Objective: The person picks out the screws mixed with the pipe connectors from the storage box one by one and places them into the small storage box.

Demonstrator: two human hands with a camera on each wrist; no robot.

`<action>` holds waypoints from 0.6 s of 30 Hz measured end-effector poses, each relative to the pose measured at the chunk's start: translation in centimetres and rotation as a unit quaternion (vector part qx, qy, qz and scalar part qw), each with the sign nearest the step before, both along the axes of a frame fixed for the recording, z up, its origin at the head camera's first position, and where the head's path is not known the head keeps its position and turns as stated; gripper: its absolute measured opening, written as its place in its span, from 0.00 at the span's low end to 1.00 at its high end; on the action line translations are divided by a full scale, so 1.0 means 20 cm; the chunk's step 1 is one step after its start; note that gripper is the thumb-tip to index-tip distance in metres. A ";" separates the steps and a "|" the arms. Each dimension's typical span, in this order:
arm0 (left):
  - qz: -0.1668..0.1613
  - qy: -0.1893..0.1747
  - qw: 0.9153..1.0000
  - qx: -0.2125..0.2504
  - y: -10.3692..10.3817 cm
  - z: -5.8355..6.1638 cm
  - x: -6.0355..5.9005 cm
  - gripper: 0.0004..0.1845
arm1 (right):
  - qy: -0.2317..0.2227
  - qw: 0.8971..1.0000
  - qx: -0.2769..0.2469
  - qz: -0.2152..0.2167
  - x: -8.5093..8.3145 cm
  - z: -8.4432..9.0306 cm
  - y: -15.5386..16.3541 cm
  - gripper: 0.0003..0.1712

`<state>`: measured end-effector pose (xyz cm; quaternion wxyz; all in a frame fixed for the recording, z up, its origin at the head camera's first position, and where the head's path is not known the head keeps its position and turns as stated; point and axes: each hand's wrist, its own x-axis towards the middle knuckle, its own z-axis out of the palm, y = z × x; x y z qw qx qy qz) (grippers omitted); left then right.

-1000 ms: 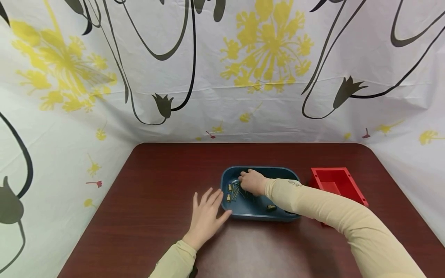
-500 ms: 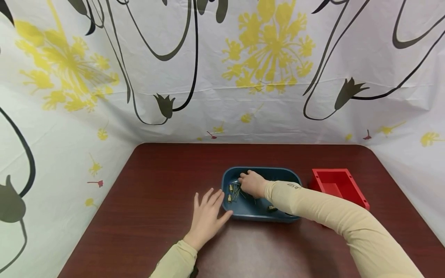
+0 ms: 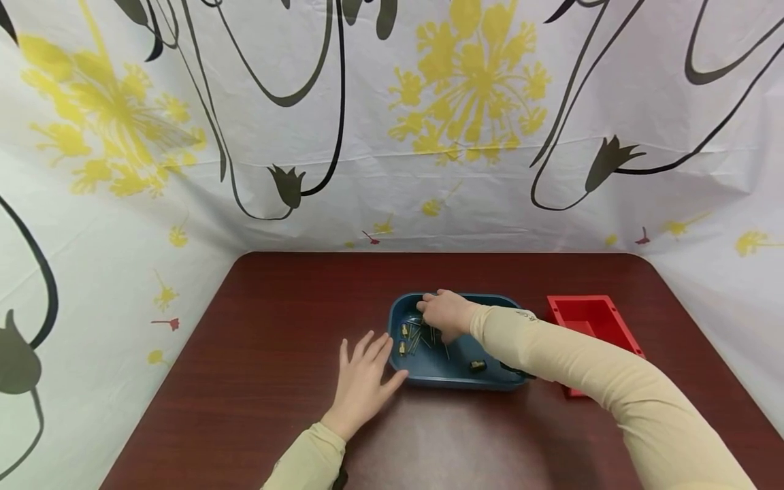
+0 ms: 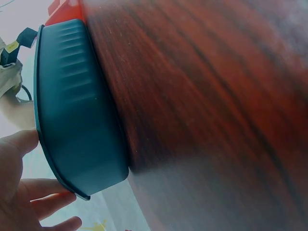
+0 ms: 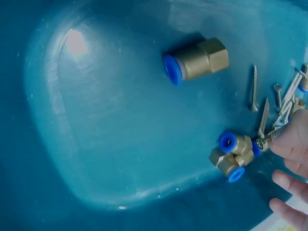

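My left hand [image 3: 361, 391] has its fingers spread at the near left end of the blue tray [image 3: 429, 378]. In the left wrist view, the thumb and fingertips [image 4: 50, 204] meet the tray's rim. My right hand [image 3: 450, 314] is over the tray's left half. Its thumb and forefinger pinch a small brass-coloured screw [image 5: 262, 144], with the round head showing and the rest hidden; the other fingers extend loosely. Beside it lie brass push-in fittings [image 5: 236, 153] with blue rings and several loose screws [image 5: 264, 118]. A bigger brass fitting [image 5: 197, 61] lies apart.
A red bin [image 3: 597, 316] stands right of the tray, partly covered by my right sleeve [image 3: 569, 347]. Both rest on a dark red-brown table [image 3: 294, 306]. A white flowered cloth [image 3: 367, 136] hangs behind the table.
My right hand has risen slightly and shifted away from me, uncovering more screws and the big fitting in the tray. My left hand has stayed at the rim.
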<state>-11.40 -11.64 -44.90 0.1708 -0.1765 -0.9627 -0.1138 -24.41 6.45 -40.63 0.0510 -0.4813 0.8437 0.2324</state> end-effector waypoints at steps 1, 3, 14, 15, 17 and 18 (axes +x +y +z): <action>0.000 0.000 1.000 0.000 0.00 0.00 0.00 0.32 | 0.001 1.000 -0.002 0.001 0.00 0.01 0.00 0.15; 0.000 0.000 1.000 0.000 0.00 0.00 0.00 0.32 | -0.002 1.000 -0.005 0.002 0.00 0.02 0.01 0.15; 0.000 0.004 1.000 0.004 0.01 0.00 0.00 0.32 | -0.005 0.999 -0.043 0.002 -0.01 0.14 0.07 0.09; 0.000 0.004 1.000 0.004 0.01 0.00 0.00 0.32 | -0.005 0.999 -0.048 0.003 -0.01 0.16 0.08 0.11; -0.001 0.004 1.000 0.007 0.00 0.00 0.00 0.32 | -0.007 0.998 -0.057 0.005 -0.01 0.19 0.11 0.12; -0.001 0.006 1.000 0.008 0.00 0.00 0.00 0.32 | -0.005 0.998 -0.061 0.006 -0.02 0.21 0.13 0.13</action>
